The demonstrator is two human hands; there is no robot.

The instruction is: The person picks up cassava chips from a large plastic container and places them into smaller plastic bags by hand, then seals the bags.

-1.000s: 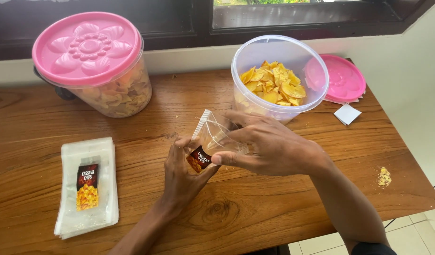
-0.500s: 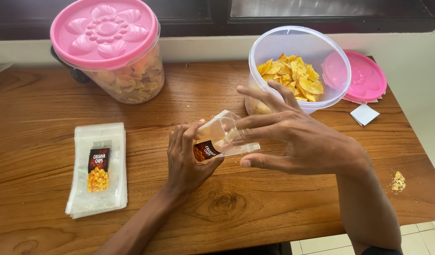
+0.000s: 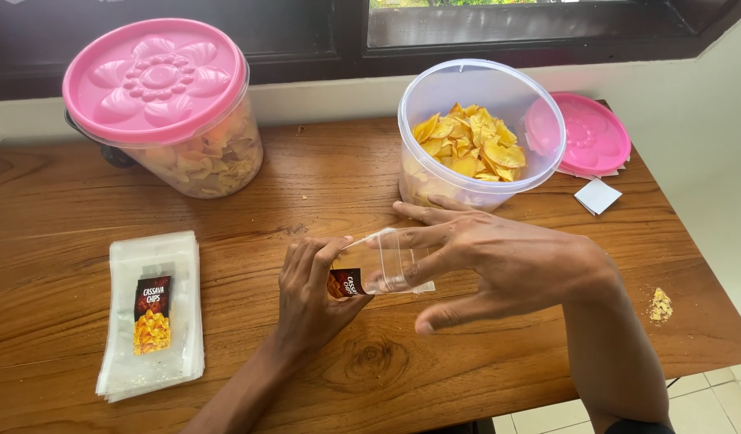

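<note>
My left hand (image 3: 310, 299) pinches the labelled end of a small clear plastic pouch (image 3: 384, 265) held just above the wooden table (image 3: 322, 185). My right hand (image 3: 499, 261) has its fingers spread, with two fingers pushed into the pouch's mouth, holding it apart. The pouch looks empty. Just beyond my right hand stands an open clear tub (image 3: 480, 133) of yellow chips.
A stack of flat empty pouches (image 3: 151, 313) with dark labels lies at the left front. A closed tub with a pink flower lid (image 3: 163, 104) stands at the back left. A loose pink lid (image 3: 586, 135) and a white paper square (image 3: 597, 195) lie at right; crumbs (image 3: 660, 304) near the right edge.
My right hand went from gripping the pouch's top to spreading its fingers inside the mouth. The pouch has tipped from upright to lying nearly level. My head view shifted slightly.
</note>
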